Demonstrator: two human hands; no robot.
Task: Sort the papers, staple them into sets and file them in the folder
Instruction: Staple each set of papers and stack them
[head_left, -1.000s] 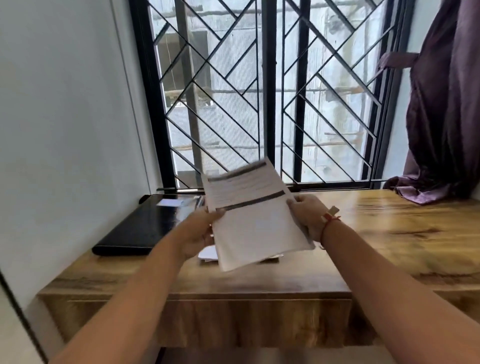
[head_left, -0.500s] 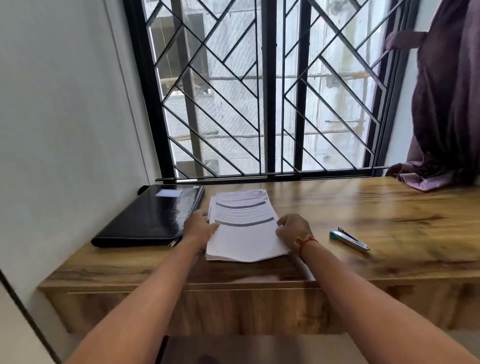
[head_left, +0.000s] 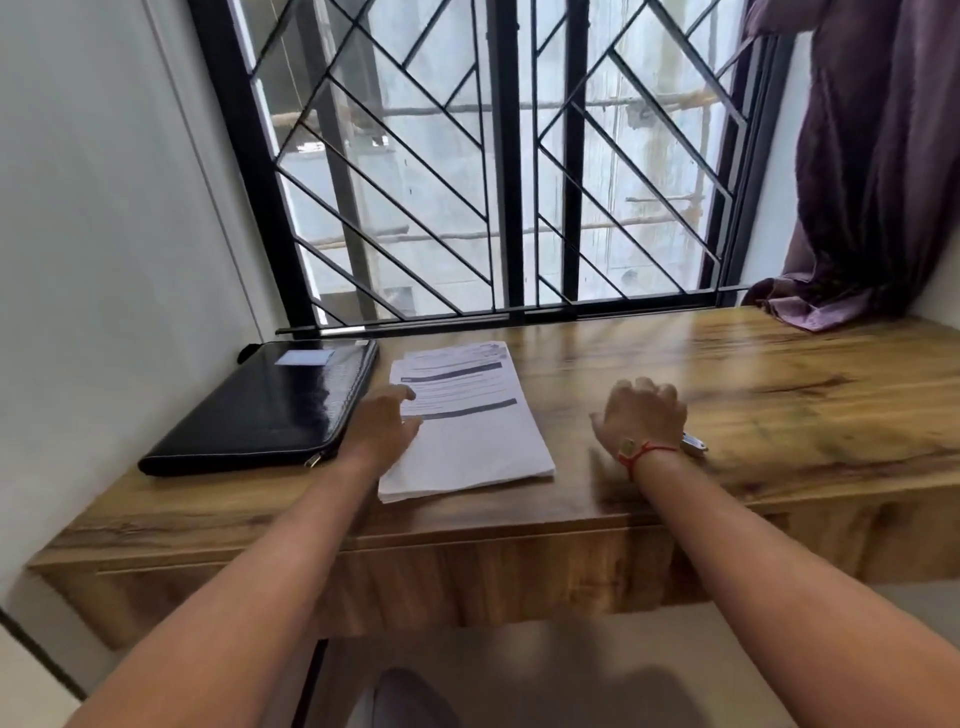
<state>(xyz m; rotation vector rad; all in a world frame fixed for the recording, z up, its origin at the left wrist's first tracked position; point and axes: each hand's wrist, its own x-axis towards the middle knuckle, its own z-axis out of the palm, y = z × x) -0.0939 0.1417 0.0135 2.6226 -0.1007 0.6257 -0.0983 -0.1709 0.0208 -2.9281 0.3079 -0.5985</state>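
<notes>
A stack of printed white papers (head_left: 467, 431) lies flat on the wooden desk (head_left: 753, 395), in front of the window. My left hand (head_left: 382, 428) rests on the stack's left edge with its fingers stretched out over the top sheet. My right hand (head_left: 641, 418) is to the right of the stack, its fingers curled down over the stapler (head_left: 694, 444). Only the stapler's silver end shows, beside my wrist. A black zipped folder (head_left: 260, 410) lies shut at the left of the desk, touching the papers' left side.
A barred window (head_left: 498, 171) runs along the back of the desk. A white wall stands close on the left. A purple curtain (head_left: 878, 171) hangs at the right and pools on the desk's far right corner. Bare wood stretches right of my right hand.
The papers, held up in both hands a second ago, now lie on the desk. My right hand has left the stack and moved right onto the stapler.
</notes>
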